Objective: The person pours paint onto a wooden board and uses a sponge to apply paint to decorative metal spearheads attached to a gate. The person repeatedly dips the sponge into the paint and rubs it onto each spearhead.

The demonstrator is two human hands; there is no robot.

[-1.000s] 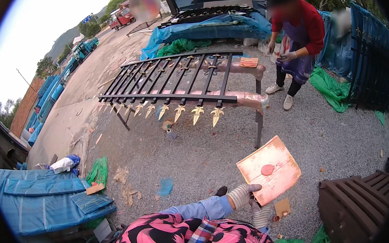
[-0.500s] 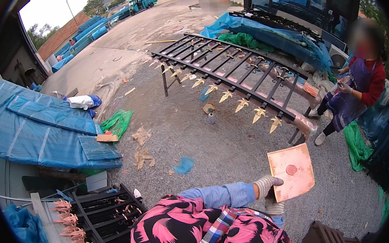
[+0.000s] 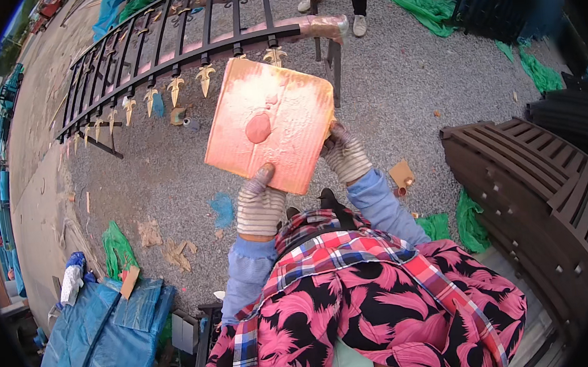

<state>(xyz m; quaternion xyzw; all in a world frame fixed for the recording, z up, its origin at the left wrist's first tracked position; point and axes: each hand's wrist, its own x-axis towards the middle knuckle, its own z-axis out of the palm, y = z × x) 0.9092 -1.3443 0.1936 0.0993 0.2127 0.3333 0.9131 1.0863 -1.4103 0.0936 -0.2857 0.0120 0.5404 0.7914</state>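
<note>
Pink-smeared cardboard [image 3: 283,139], pinched by left hand [image 3: 259,206], right hand [image 3: 346,155], partly hides gold spearheads [image 3: 274,56]; brown panels [image 3: 518,223] rightward.

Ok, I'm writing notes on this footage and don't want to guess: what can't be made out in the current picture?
All in the head view:
Underside of the pink-coated board: faces away from the camera.
Most fingers of the left hand: hidden behind the board.
Upper body of the other person: cut off by the top edge.
Part of the far side of the black railing: also beyond the top edge.
</note>
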